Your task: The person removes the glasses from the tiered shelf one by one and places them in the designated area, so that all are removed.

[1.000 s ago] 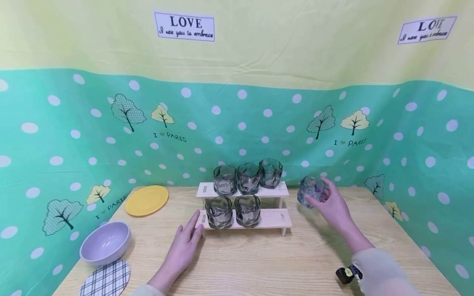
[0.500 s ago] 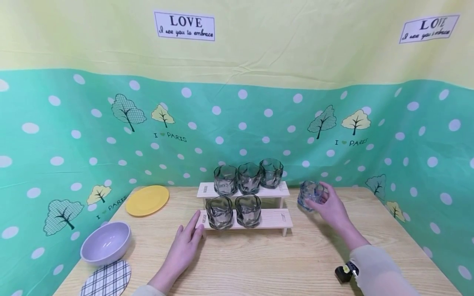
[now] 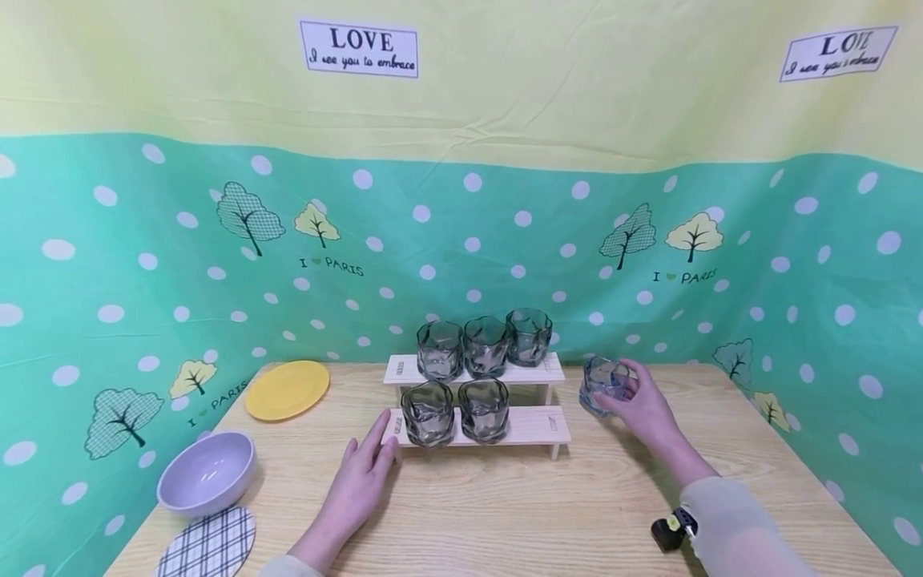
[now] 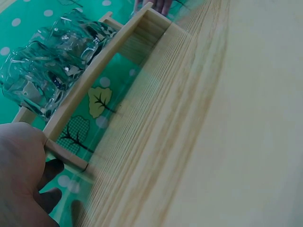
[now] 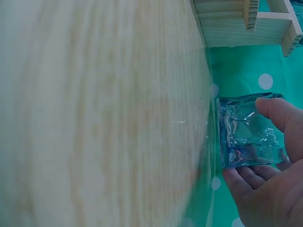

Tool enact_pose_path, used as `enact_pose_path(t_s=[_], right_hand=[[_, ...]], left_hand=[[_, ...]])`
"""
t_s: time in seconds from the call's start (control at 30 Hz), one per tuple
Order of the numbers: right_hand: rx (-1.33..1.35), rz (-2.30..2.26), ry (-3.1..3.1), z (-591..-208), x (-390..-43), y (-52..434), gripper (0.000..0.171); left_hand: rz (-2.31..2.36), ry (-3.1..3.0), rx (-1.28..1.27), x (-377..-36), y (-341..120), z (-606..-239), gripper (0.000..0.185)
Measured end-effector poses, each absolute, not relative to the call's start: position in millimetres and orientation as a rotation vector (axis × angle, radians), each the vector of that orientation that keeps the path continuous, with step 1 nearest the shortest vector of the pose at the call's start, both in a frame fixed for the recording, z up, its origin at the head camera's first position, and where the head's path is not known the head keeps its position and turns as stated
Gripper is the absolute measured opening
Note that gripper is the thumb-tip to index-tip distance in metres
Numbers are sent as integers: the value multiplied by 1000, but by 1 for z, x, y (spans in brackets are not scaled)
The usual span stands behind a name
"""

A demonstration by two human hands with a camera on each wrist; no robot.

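The right hand (image 3: 644,409) — fingers curled round the bluish glass (image 3: 604,385) — has lowered it onto the table (image 3: 505,505) at three o'clock of the wooden rack (image 3: 530,426), which the flat left hand (image 3: 358,483) still steadies.

A yellow plate (image 3: 287,389), a lilac bowl (image 3: 207,473) and a plaid coaster (image 3: 210,543) lay at the counter's (image 3: 505,513) nine o'clock side.
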State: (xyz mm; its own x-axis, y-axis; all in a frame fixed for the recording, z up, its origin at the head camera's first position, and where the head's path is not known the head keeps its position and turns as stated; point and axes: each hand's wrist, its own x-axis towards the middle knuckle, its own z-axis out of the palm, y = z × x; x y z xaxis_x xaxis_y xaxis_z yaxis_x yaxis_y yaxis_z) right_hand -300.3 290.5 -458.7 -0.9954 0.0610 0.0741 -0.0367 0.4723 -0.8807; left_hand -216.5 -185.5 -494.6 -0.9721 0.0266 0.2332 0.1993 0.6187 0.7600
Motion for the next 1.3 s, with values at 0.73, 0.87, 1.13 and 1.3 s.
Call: enact_pose_path(t_s=[0.73, 0.87, 1.13, 1.3], right_hand=[[-18, 1603, -2635, -460, -302, 294, 109], [-34, 1541, -2668, -457, -298, 294, 119], [-41, 1415, -2695, -439, -283, 287, 123], [-9, 1385, -2674, -426, -272, 278, 124]], left_hand=[[-1285, -2650, -176, -217, -187, -495, 60], [-1283, -2650, -180, -217, -187, -495, 60], [-1277, -2647, -185, -217, -186, -495, 59], [-1284, -2647, -182, -217, -186, -495, 59]])
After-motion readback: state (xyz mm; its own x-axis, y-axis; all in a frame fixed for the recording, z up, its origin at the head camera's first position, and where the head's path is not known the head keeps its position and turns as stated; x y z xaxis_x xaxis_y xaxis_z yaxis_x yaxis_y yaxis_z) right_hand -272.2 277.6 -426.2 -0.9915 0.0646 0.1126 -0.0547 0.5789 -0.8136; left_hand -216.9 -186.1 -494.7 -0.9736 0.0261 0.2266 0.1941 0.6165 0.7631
